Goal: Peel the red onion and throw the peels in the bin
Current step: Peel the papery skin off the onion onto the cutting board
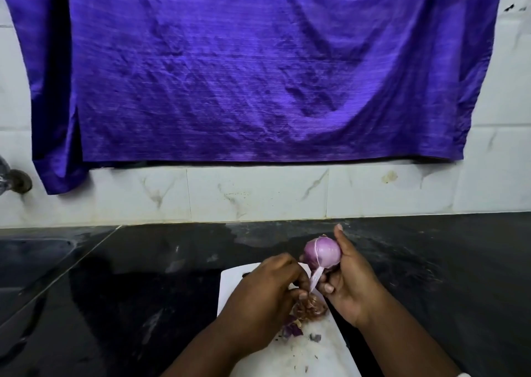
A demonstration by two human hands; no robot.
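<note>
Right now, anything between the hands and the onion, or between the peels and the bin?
No: right hand holds the onion, left hand pinches a peel strip. No bin in view, so that path can't be judged.

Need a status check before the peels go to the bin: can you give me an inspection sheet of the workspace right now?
Surface: black countertop with a white cutting board on it, near the person.
Job's things: red onion held above the board, mostly peeled; a thin peel strip hangs from it; peel pile on the board; bin not in view.
Clutter: small peel scraps scattered on the board.
Grippers: right hand grips the onion; left hand pinches the strip.
Cables: nothing seen.
Surroundings: tiled wall, purple cloth hanging on it, a tap at far left.
</note>
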